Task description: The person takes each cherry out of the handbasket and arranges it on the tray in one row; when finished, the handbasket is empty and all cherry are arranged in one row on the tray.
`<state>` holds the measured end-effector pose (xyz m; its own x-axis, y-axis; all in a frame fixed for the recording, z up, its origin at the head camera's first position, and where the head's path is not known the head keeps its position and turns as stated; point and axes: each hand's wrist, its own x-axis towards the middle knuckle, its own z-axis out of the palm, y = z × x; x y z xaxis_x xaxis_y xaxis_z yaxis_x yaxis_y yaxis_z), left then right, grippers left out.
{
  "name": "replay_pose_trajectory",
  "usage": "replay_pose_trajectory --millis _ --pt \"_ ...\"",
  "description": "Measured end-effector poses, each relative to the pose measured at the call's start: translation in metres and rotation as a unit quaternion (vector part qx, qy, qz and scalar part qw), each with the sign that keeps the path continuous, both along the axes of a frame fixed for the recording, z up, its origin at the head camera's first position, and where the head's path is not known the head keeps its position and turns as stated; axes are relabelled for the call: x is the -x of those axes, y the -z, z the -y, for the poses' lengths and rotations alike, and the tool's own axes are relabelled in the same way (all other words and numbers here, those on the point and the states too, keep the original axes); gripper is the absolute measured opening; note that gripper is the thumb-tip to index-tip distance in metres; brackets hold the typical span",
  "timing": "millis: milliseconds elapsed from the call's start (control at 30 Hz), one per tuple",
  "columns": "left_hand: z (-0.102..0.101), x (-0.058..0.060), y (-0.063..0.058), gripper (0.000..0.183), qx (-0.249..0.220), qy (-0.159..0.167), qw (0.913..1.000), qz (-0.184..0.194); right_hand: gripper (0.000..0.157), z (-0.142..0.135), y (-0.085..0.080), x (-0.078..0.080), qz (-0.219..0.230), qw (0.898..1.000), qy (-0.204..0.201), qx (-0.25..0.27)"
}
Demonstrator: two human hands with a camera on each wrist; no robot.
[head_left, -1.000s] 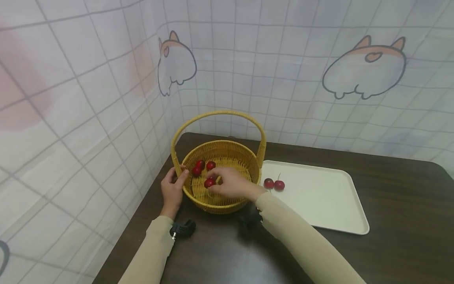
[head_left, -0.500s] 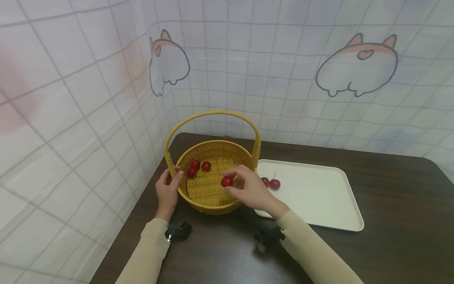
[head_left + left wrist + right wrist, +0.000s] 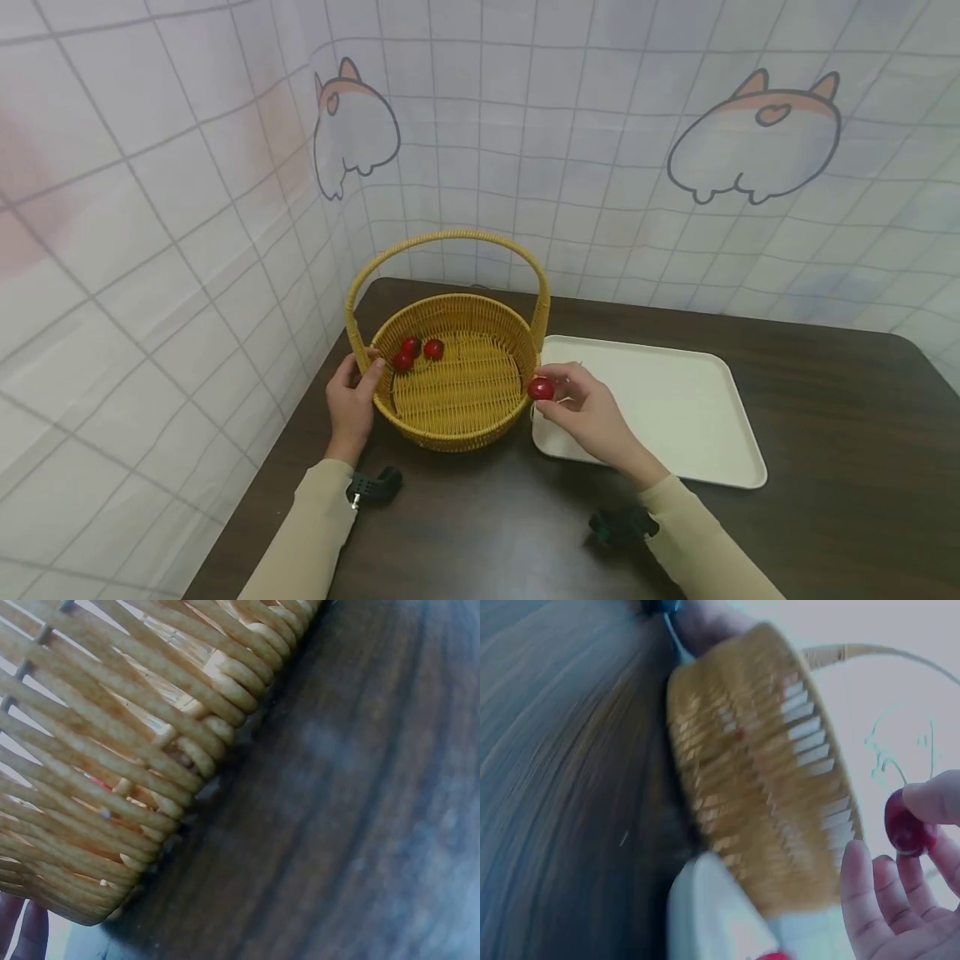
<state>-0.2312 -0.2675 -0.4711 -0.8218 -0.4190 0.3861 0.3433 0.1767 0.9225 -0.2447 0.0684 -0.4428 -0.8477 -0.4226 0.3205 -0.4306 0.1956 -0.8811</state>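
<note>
My right hand (image 3: 596, 417) pinches a shiny red cherry (image 3: 541, 388) between thumb and fingers, over the tray's left edge and just beside the basket's right rim. In the right wrist view this cherry (image 3: 904, 823) shows a thin stem. At the left, my left hand (image 3: 352, 408) grips the yellow woven basket (image 3: 457, 433) by its rim, close to the foot of the handle, thumb on the near side. Three red cherries (image 3: 411, 353) lie together inside the basket, toward its left wall. The left wrist view shows mostly the basket's woven side (image 3: 142, 750) and some fingertips.
A cream tray (image 3: 675, 417) lies right of the basket; my right hand covers part of it. In the right wrist view a red patch (image 3: 774, 956) shows on the tray. The dark wooden table (image 3: 840, 417) meets a grid-patterned cloth (image 3: 570, 167) behind and at the left.
My right hand has lifted the cherry out of the basket and carried it right, past the rim to the tray's edge. It now hides the cherries seen on the tray. My left hand keeps its grip.
</note>
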Motion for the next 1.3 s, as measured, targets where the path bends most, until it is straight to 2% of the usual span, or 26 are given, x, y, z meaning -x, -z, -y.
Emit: replay_pose_trajectory --millis 167,367,533,800,1000,1167,1300 --pt "-0.001 0.000 -0.001 0.029 -0.001 -0.001 1.0000 -0.001 0.042 -0.022 0.016 0.010 0.035 0.998 0.038 0.021" --pt "-0.002 0.003 -0.001 0.029 -0.005 -0.001 1.0000 -0.003 0.040 -0.051 0.028 0.026 0.038 0.994 0.095 0.034" --pt "-0.002 0.005 -0.002 0.029 0.003 0.005 1.0000 -0.005 0.042 -0.071 0.032 0.035 0.046 0.989 0.139 0.003" --pt "0.001 0.005 -0.003 0.030 0.004 0.004 1.0000 -0.004 0.044 -0.081 0.040 0.038 0.084 0.983 0.162 -0.036" --pt "0.001 0.005 -0.002 0.030 -0.002 0.000 1.0000 -0.001 0.040 -0.083 0.048 0.041 0.073 0.972 0.198 -0.099" --pt "0.000 0.004 -0.002 0.031 -0.002 -0.003 1.0000 -0.001 0.039 -0.083 0.053 0.042 0.067 0.964 0.213 -0.148" --pt "0.000 0.006 -0.002 0.031 -0.001 0.000 1.0000 0.001 0.038 -0.084 0.054 0.042 0.071 0.960 0.216 -0.161"
